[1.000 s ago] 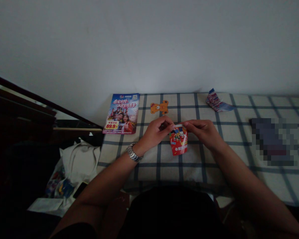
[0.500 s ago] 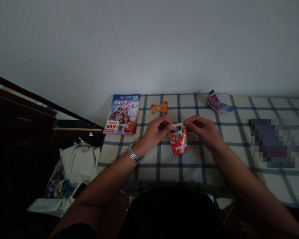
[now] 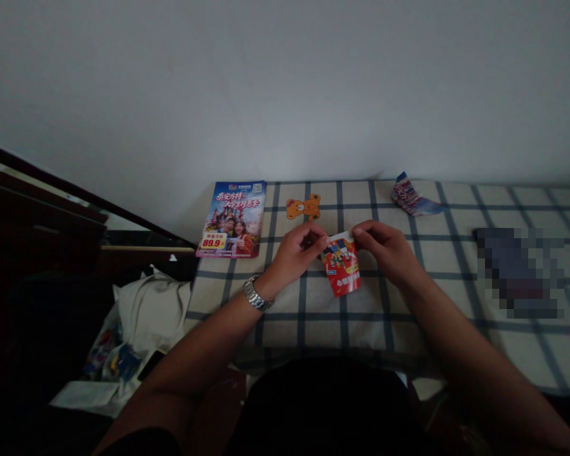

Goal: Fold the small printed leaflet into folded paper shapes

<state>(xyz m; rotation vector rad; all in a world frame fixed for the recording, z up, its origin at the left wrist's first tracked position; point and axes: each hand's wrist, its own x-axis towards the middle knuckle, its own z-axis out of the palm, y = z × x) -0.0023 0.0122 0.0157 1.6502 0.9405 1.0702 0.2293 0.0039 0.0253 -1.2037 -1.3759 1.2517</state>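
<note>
A small red printed paper is held just above a checked cloth. My left hand, with a metal watch on its wrist, pinches the paper's top left corner. My right hand pinches the top right corner, where a white folded strip shows along the upper edge. The lower part of the paper hangs free and tilts slightly to the right.
A colourful leaflet lies at the cloth's left end, an orange bear cut-out beside it, a folded printed paper by the wall. A blurred dark object lies at the right. Bags and clutter sit lower left.
The white folded strip along the red paper's top edge has grown wider, and the paper has tilted a little to the right. Both hands stay in place.
</note>
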